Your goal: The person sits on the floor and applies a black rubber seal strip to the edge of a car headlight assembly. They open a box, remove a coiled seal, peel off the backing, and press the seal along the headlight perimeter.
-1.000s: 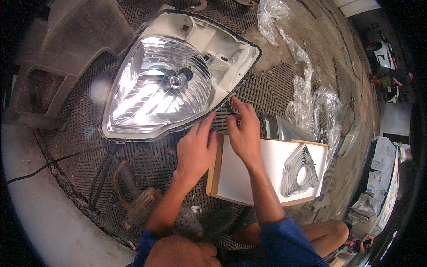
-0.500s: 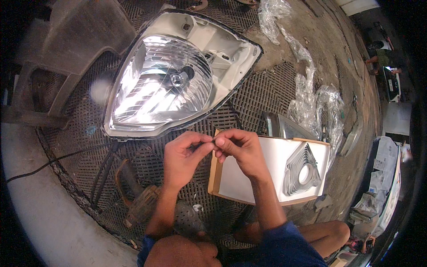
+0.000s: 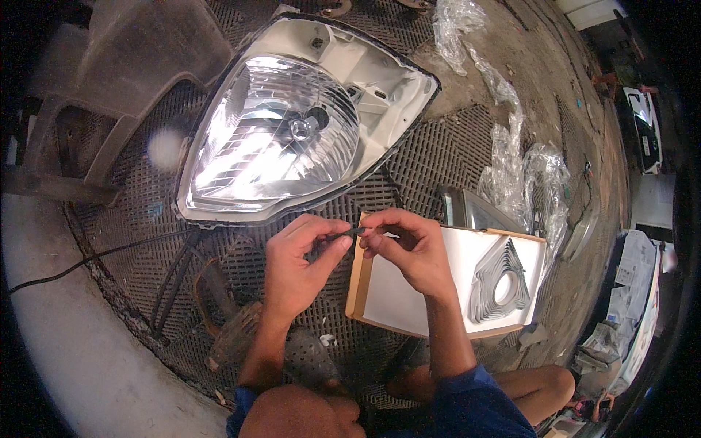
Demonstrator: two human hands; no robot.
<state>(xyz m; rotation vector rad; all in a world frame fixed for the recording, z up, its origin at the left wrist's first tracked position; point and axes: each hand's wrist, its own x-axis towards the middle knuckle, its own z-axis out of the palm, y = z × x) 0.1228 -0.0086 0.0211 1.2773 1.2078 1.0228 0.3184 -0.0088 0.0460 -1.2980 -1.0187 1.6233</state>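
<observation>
Both my hands pinch a short, dark, soft-looking strip (image 3: 355,231) between thumbs and fingertips. My left hand (image 3: 298,263) grips one end and my right hand (image 3: 410,252) the other. Just beyond them a headlight housing (image 3: 398,87) lies face up, its shiny reflector (image 3: 277,139) bare and a black line running round its rim. Under my right forearm sits an open cardboard box (image 3: 357,281) with a white inside. In its right part rests a coil of grey-black strip (image 3: 483,296), wound in a rough triangle around a white ring.
A clear lens cover (image 3: 475,208) lies behind the box, beside crumpled clear plastic wrap (image 3: 540,182). An overturned brown plastic chair (image 3: 139,66) stands at upper left. A dark cable (image 3: 95,259) crosses the perforated mat (image 3: 445,146). A dusty tool (image 3: 237,332) lies by my left forearm.
My hands have drawn slightly apart, and more of the dark strip shows between them. The whole view has shifted a little; the headlight and box stay where they lie.
</observation>
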